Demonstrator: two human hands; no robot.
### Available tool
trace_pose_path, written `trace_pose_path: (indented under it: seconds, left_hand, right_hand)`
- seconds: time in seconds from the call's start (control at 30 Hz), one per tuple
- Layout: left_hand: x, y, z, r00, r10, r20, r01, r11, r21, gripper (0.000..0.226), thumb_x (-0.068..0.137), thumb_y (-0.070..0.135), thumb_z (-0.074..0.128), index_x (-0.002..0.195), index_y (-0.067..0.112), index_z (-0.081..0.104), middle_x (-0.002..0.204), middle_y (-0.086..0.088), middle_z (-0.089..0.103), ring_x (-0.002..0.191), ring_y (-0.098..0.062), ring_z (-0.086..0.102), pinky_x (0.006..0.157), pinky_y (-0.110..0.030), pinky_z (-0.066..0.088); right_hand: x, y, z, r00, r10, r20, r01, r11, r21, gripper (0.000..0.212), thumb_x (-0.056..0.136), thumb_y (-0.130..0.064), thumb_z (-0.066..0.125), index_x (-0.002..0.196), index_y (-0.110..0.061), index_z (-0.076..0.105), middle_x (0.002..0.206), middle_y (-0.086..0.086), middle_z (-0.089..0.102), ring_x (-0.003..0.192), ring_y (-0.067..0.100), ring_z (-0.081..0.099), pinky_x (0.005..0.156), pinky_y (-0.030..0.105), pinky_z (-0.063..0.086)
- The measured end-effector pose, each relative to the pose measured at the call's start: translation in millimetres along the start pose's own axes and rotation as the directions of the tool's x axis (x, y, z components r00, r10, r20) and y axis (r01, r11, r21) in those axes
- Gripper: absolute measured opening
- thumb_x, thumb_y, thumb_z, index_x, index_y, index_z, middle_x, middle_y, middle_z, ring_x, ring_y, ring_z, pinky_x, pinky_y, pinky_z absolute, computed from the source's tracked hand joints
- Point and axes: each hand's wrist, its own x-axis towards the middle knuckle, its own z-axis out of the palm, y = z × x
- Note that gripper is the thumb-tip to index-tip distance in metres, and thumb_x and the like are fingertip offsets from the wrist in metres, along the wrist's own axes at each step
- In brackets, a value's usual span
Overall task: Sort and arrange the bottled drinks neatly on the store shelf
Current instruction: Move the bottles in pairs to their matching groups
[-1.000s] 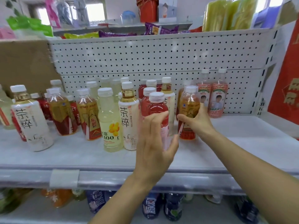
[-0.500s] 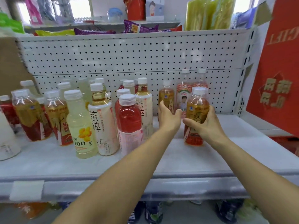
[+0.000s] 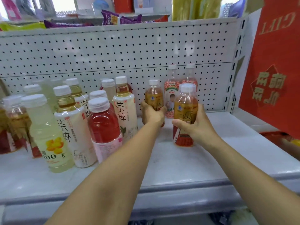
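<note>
On the white shelf [image 3: 235, 153], my right hand [image 3: 197, 127] grips an amber tea bottle [image 3: 185, 111] with a red base that stands near the middle right. My left hand [image 3: 151, 113] grips a second amber tea bottle [image 3: 153, 95] farther back. Behind them, two red-and-white bottles [image 3: 172, 90] with a child's picture stand against the pegboard. To the left stands a mixed cluster: a red drink bottle [image 3: 102, 125], white-labelled tea bottles [image 3: 124, 108] and a pale yellow bottle [image 3: 47, 132].
A white pegboard [image 3: 129, 52] backs the shelf. A red gift bag [image 3: 274, 65] hangs at the right. Snack packets [image 3: 120, 18] lie on the shelf above. More amber and red bottles [image 3: 13, 124] stand at the far left. Bare shelf surface lies right of my right hand.
My left hand left the red drink bottle and reached back to grip the second amber bottle. My right hand drew its amber bottle forward and right. The view shifted right.
</note>
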Motion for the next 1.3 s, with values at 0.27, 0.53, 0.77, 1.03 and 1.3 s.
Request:
trace_pose_path:
  seconds: [0.27, 0.53, 0.77, 1.03, 1.3]
  left_hand:
    - [-62, -11, -27, 0.985, 0.12, 0.127, -0.115, 0.992, -0.046, 0.072, 0.068, 0.045, 0.077, 0.123, 0.031, 0.033, 0.127, 0.001, 0.054, 0.119, -0.026, 0.053, 0.104, -0.053, 0.045]
    - [-113, -3, -65, 0.957, 0.2, 0.212, -0.183, 0.978, -0.095, 0.069, 0.06, 0.058, 0.074, 0.119, 0.039, 0.043, 0.109, 0.009, 0.063, 0.105, -0.015, 0.061, 0.094, -0.044, 0.052]
    - [-154, 13, -115, 0.925, 0.232, 0.302, -0.182, 0.966, -0.184, 0.059, 0.078, 0.05, 0.077, 0.121, 0.034, 0.039, 0.116, 0.01, 0.059, 0.104, -0.003, 0.057, 0.079, -0.022, 0.043]
    - [-202, 3, -206, 0.929, 0.21, 0.304, -0.138, 0.961, -0.241, 0.06, 0.079, 0.044, 0.078, 0.125, 0.035, 0.039, 0.11, 0.016, 0.061, 0.101, 0.001, 0.061, 0.078, -0.022, 0.049]
    - [-232, -38, -322, 0.959, 0.152, 0.237, -0.104, 0.974, -0.204, 0.069, 0.077, 0.045, 0.079, 0.132, 0.03, 0.041, 0.115, 0.013, 0.063, 0.105, -0.003, 0.063, 0.088, -0.03, 0.052]
  right_hand:
    - [-22, -4, -5, 0.999, -0.007, -0.054, 0.007, 1.0, 0.011, 0.07, 0.075, -0.044, 0.08, 0.127, -0.034, 0.034, 0.111, -0.021, 0.058, 0.101, -0.005, 0.058, 0.083, 0.019, 0.045]
    - [-51, -18, -11, 0.986, -0.04, -0.159, 0.048, 0.998, 0.046, 0.066, 0.077, -0.043, 0.079, 0.128, -0.028, 0.041, 0.107, -0.018, 0.062, 0.097, -0.005, 0.06, 0.077, 0.017, 0.045]
    - [-84, -50, -7, 0.977, -0.063, -0.204, 0.081, 0.993, 0.081, 0.064, 0.075, -0.042, 0.08, 0.129, -0.026, 0.048, 0.109, -0.01, 0.065, 0.093, -0.002, 0.064, 0.073, 0.017, 0.048]
    - [-147, -95, 33, 0.988, -0.075, -0.138, 0.089, 0.991, 0.095, 0.053, 0.08, -0.04, 0.076, 0.123, -0.027, 0.048, 0.104, -0.012, 0.064, 0.085, -0.006, 0.064, 0.063, 0.012, 0.048]
    - [-220, -145, 120, 0.994, -0.096, -0.044, 0.1, 0.988, 0.116, 0.048, 0.08, -0.038, 0.077, 0.119, -0.028, 0.05, 0.102, -0.013, 0.066, 0.082, -0.01, 0.064, 0.061, 0.009, 0.049]
